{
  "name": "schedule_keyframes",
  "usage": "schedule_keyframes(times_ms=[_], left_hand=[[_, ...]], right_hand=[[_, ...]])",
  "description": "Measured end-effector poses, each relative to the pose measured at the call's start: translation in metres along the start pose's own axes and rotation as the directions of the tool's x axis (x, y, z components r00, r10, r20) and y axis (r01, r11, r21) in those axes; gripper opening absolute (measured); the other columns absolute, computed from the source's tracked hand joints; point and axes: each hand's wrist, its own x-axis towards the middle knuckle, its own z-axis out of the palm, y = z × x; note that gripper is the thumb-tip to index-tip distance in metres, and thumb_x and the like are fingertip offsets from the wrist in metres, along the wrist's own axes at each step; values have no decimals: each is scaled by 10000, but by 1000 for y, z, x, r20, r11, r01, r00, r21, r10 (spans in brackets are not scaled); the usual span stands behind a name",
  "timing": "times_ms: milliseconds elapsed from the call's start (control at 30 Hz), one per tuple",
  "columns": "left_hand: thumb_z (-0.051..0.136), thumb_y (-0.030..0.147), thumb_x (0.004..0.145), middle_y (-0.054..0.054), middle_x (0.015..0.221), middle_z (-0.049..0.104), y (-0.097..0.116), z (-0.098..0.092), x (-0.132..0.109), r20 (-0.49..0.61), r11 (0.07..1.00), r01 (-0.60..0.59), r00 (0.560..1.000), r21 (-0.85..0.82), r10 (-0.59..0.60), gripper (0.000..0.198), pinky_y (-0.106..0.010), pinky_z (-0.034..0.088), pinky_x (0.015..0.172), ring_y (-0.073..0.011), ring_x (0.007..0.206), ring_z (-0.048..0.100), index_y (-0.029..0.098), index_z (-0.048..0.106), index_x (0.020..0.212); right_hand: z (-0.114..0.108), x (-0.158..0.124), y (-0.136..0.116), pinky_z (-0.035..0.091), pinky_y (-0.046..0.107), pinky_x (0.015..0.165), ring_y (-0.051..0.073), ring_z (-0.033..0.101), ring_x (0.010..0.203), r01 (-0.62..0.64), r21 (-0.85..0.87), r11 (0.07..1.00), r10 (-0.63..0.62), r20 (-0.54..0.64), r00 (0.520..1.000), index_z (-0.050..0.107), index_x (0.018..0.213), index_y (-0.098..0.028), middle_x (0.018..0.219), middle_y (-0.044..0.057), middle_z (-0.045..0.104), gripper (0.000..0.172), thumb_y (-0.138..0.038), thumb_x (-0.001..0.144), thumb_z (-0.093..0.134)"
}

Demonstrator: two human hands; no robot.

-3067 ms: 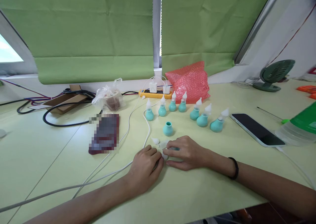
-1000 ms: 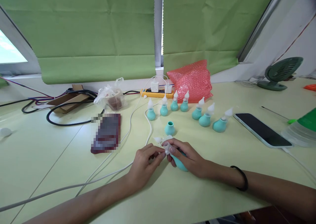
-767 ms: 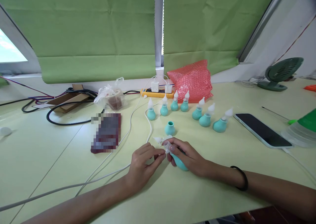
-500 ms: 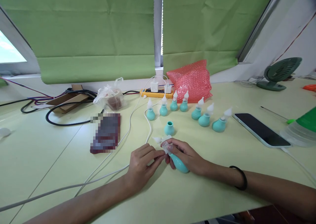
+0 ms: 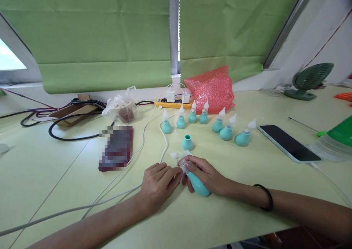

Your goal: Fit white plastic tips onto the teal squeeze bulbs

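Observation:
My right hand (image 5: 202, 172) is wrapped round a teal nasal aspirator bulb (image 5: 198, 185), which tilts with its neck toward the upper left. A clear plastic part (image 5: 182, 163) sits at the neck, partly covered by my right fingers. My left hand (image 5: 159, 183) is closed, thumb and fingertips pinched against that clear part; exactly what they grip is hidden. Just beyond my fingers lie loose clear tips (image 5: 174, 155). Behind them stands an open teal bulb (image 5: 187, 142) with no tip. Several teal aspirators with clear tips (image 5: 226, 132) stand in a row farther back, some leaning.
White cables (image 5: 121, 171) cross the table left of my hands. A smartphone (image 5: 290, 142) and a screwdriver (image 5: 305, 126) lie at the right, near a green-and-clear container (image 5: 334, 144). Pink bubble wrap (image 5: 213, 95) and a yellow power strip (image 5: 173, 103) are at the back.
The bulb's round end has dipped slightly toward me in my right hand. Both hands keep their hold at the clear part. The whole view has shifted a little.

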Motion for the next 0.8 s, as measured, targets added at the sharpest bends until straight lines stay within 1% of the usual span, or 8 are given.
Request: schedule_keyframes(times_ms=[100,233,333,433,500,533,633,800], left_hand=[[526,126,751,47,446,506,0,0,1,-25,999,-22,999,26,22,48,-182,335,424,-64,401,416,145,543,710],[534,122,733,60,417,476,2,0,2,-31,1000,18,999,2,-18,35,-169,339,413,-55,374,385,147,536,709],[523,117,730,76,399,432,2,1,2,-55,998,57,997,-31,-59,40,-156,341,414,-49,368,375,154,523,712],[499,114,738,77,410,431,2,1,1,-32,988,137,990,-78,-140,56,-150,349,420,-47,373,380,159,506,705],[496,124,749,68,444,466,1,2,1,-3,976,191,981,-109,-193,36,-153,360,428,-48,384,392,157,513,747],[506,135,752,61,465,485,0,2,1,5,973,196,980,-124,-197,44,-155,368,435,-49,395,404,154,521,788],[555,153,743,35,517,534,-3,2,1,7,980,115,993,-161,-115,144,-171,387,464,-64,451,457,150,547,887],[583,96,718,-8,559,582,-8,3,0,-44,986,20,999,-164,-28,57,-197,390,475,-86,498,494,142,581,751]], right_hand=[[2,-1,-1,388,207,446,81,502,452,-2,-15,1000,2,4,1000,445,831,-154,637,6,536,353,-489,819,335],[3,-2,-1,378,203,432,78,487,445,4,18,1000,-4,-15,1000,457,853,-156,618,-4,517,349,-488,809,362],[2,-1,0,373,207,430,82,485,439,18,58,998,-13,-83,996,453,870,-153,582,-19,490,343,-480,809,370],[0,0,0,369,212,431,84,482,429,35,76,997,-23,-147,989,446,885,-152,558,-29,474,337,-472,814,370],[0,1,-1,365,211,430,83,478,429,24,68,997,-16,-117,993,445,885,-156,564,-27,480,329,-469,812,378],[0,0,-1,364,210,430,82,478,430,15,63,998,-9,-93,996,445,879,-159,567,-26,484,325,-470,811,379],[0,0,-1,369,209,438,82,485,437,2,54,999,1,-57,998,441,851,-163,575,-23,491,321,-473,817,363],[1,0,1,362,210,438,82,484,438,8,28,1000,-6,-49,999,437,851,-160,585,-18,493,321,-469,821,358]])
